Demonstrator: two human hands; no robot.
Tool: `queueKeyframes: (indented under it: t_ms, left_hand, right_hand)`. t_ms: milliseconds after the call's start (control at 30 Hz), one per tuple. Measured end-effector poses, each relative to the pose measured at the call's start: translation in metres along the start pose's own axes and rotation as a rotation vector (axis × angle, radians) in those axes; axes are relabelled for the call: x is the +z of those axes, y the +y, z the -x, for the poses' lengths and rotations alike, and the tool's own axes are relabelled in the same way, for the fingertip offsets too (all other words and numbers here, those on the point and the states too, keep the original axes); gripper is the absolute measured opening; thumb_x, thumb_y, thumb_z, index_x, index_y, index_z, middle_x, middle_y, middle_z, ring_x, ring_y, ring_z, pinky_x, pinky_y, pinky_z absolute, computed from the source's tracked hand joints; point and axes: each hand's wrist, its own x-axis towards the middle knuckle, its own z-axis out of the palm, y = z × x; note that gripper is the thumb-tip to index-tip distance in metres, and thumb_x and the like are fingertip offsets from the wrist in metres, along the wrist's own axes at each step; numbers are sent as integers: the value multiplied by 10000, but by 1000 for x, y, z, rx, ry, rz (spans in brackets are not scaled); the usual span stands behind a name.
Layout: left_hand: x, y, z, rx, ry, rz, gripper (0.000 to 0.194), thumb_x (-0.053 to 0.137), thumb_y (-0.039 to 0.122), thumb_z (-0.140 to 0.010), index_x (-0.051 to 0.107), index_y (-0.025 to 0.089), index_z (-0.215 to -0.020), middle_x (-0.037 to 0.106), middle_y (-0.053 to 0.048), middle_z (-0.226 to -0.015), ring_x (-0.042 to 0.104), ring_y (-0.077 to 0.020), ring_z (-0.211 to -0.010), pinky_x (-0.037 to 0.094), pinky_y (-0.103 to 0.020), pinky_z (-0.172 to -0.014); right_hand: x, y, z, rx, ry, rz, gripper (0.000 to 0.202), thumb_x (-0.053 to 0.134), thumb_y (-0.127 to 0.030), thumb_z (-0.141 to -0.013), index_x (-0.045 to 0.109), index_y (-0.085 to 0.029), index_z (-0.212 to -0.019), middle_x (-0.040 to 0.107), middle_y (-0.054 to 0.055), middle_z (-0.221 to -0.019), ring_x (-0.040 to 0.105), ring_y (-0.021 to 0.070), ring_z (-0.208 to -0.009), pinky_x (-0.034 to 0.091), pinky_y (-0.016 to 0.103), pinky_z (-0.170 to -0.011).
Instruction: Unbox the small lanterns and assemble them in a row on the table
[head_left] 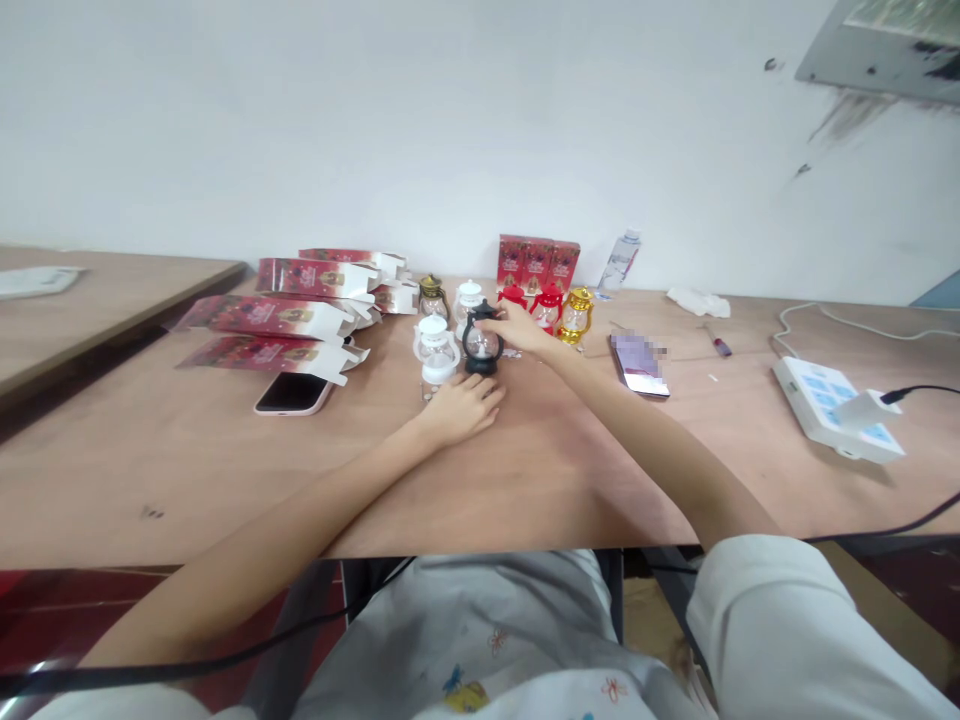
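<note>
A small black lantern [482,345] stands upright on the table in front of me. My right hand [517,328] reaches in from the right, its fingers closed on the upper part of the lantern. My left hand [459,408] lies palm down on the wood, fingers stretched out just before the lantern's base; whether they touch it I cannot tell. Close to the left are a white lantern [436,350], another white lantern [468,298] behind and a bronze-coloured lantern [433,297]. Beyond my right hand stand a red lantern [548,308], another partly hidden red one and a gold lantern [577,316].
Several red-and-white cartons [277,315] lie flat at the left, beside a pink-edged phone [294,394]. Upright red boxes [538,263] and a tilted plastic bottle [621,260] are by the wall. Rightward are another phone [639,364], a crumpled tissue [697,302] and a power strip [832,405].
</note>
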Motion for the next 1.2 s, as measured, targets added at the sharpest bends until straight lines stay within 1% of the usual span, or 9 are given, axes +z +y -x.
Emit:
queueKeyframes:
  t_ms: [167, 333, 467, 633, 767, 833, 1033, 1133, 1200]
  left_hand:
    - [-2, 3, 1, 20, 15, -37, 251, 452, 240, -905, 613, 150, -1075, 652, -99, -1036, 571, -240, -959, 397, -360, -767]
    - [-2, 4, 2, 15, 46, -6, 238, 481, 210, -883, 611, 153, -1075, 639, -114, -1042, 562, -233, -967, 403, -362, -780]
    - [-3, 4, 2, 17, 56, -25, 232, 479, 201, -879, 604, 164, -1070, 637, -101, -1046, 562, -231, -976, 397, -357, -799]
    - [-3, 5, 2, 9, 66, -10, 245, 490, 193, -869, 591, 150, -1088, 625, -112, -1069, 559, -236, -991, 397, -356, -816]
    - [-3, 6, 0, -21, 68, 10, 260, 474, 203, -879, 581, 142, -1108, 616, -122, -1087, 556, -246, -1014, 400, -366, -828]
    - [-2, 6, 0, -17, 72, 26, 257, 472, 204, -880, 580, 144, -1106, 617, -120, -1083, 552, -246, -1020, 400, -367, -838]
    - [0, 5, 2, 16, 109, 32, 274, 488, 184, -868, 573, 147, -1126, 615, -103, -1102, 550, -237, -1038, 402, -358, -886]
    - [1, 4, 4, 66, 138, 26, 263, 508, 180, -858, 576, 150, -1110, 618, -93, -1095, 552, -229, -1037, 398, -358, -911]
    - [2, 4, 5, 92, 156, 23, 265, 505, 175, -859, 571, 153, -1115, 617, -90, -1099, 549, -225, -1050, 393, -363, -924]
  right_hand:
    - [4, -1, 1, 6, -9, -12, 293, 631, -243, -742, 574, -119, -1001, 673, 82, -1024, 623, 167, -927, 452, 313, -870]
    - [7, -6, 11, -111, -39, 38, 326, 649, -227, -735, 536, -128, -1025, 659, 78, -1042, 615, 165, -945, 452, 303, -875]
    - [2, -9, 24, -163, -78, 185, 455, 668, -393, -753, 512, -151, -1106, 643, 100, -1131, 609, 207, -1015, 452, 336, -896]
    - [-17, -14, 32, -252, 185, 358, 386, 443, -483, -902, 496, -181, -1136, 653, 89, -1076, 630, 207, -948, 458, 334, -871]
    - [-41, -13, -1, -292, 443, 478, 309, 288, -365, -959, 500, -192, -1103, 627, 100, -1049, 576, 233, -1015, 434, 410, -932]
    - [-53, -9, -31, -302, 440, 580, 266, 347, -293, -930, 500, -180, -1116, 596, 123, -1109, 512, 276, -1121, 396, 483, -977]
    - [-70, 12, -113, -108, 193, 705, 581, 526, -80, -724, 397, -47, -1290, 451, 246, -1336, 271, 397, -1356, 204, 645, -1061]
    - [-67, 18, -134, 26, 82, 719, 757, 567, -85, -669, 302, -42, -1377, 333, 252, -1451, 140, 401, -1416, 111, 659, -1086]
    - [-64, 20, -142, 97, 43, 781, 823, 578, -99, -660, 247, -35, -1410, 293, 261, -1476, 150, 405, -1413, 104, 648, -1089]
